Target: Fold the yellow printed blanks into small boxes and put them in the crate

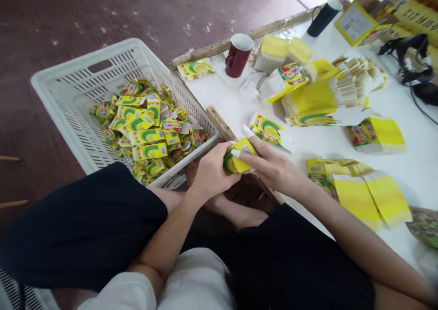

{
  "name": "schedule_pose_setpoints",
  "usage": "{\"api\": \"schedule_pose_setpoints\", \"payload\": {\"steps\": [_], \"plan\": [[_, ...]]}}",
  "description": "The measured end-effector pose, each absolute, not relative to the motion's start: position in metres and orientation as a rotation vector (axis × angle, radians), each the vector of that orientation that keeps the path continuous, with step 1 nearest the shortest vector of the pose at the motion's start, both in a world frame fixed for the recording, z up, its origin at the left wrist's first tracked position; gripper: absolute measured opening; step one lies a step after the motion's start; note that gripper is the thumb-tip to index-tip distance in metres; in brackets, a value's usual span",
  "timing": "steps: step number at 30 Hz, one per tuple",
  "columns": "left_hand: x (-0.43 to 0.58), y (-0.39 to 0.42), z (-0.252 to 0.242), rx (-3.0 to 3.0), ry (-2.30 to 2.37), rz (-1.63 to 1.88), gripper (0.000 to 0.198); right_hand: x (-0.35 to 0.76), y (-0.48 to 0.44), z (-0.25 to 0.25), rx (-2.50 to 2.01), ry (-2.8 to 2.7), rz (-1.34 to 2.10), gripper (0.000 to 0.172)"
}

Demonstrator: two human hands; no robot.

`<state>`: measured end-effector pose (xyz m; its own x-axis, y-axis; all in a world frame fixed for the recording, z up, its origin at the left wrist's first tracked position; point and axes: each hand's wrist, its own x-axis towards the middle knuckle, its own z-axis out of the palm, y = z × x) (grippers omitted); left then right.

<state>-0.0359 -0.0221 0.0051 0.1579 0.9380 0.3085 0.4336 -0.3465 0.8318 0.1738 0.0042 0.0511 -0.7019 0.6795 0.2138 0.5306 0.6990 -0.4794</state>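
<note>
While the left hand (212,167) grips a yellow box (240,165) near the table's edge (221,122), the right hand (275,166) holds its other end with white-tipped fingers (256,161), though how firmly is hard to tell. A crate (68,88) of similar boxes (147,132) sits alongside.

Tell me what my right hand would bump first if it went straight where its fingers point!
The small yellow box, which your right hand is touching. Your left hand looks next in line, though depth is hard to judge.
</note>
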Motion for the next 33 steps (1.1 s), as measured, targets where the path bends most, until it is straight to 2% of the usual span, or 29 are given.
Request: {"api": "schedule_pose_setpoints", "payload": {"steps": [6, 8, 11, 13, 14, 16, 18, 22, 24, 29, 33], "plan": [[-0.042, -0.024, 0.015, 1.877, 1.191, 0.967, 0.066, 0.18, 0.006, 0.064, -0.89, -2.542, 0.763, 0.024], [-0.035, -0.026, 0.013, 1.846, 1.206, 0.977, 0.065, 0.176, 0.004, 0.06, -0.911, -2.47, 0.84, 0.025], [-0.023, -0.027, 0.008, 1.54, 1.217, 1.157, 0.062, 0.175, 0.009, 0.042, -0.926, -2.232, 0.933, 0.049], [-0.018, -0.024, 0.006, 1.112, 1.157, 1.414, 0.061, 0.186, 0.022, 0.026, -1.04, -2.07, 0.91, 0.068], [-0.016, -0.022, 0.006, 0.86, 1.101, 1.542, 0.059, 0.195, 0.03, 0.017, -1.151, -2.015, 0.848, 0.073], [-0.015, -0.015, 0.007, 0.388, 0.978, 1.69, 0.056, 0.22, 0.046, 0.0, -1.509, -1.948, 0.588, 0.056], [-0.014, -0.011, 0.009, 0.071, 0.903, 1.67, 0.054, 0.243, 0.058, -0.015, -1.825, -1.922, 0.362, 0.042], [-0.007, -0.014, 0.01, 0.0, 0.856, 1.455, 0.049, 0.262, 0.064, -0.035, -2.063, -1.98, 0.183, 0.026], [-0.003, -0.018, 0.006, 0.127, 0.845, 1.377, 0.047, 0.26, 0.064, -0.038, -2.08, -1.98, 0.185, 0.025], [-0.003, -0.022, -0.01, 0.345, 0.893, 1.294, 0.053, 0.255, 0.067, -0.029, -2.121, -1.84, 0.307, 0.037], [0.002, -0.024, -0.019, 0.472, 0.898, 1.218, 0.065, 0.253, 0.061, -0.009, -1.967, -1.702, 0.563, 0.035]]}}
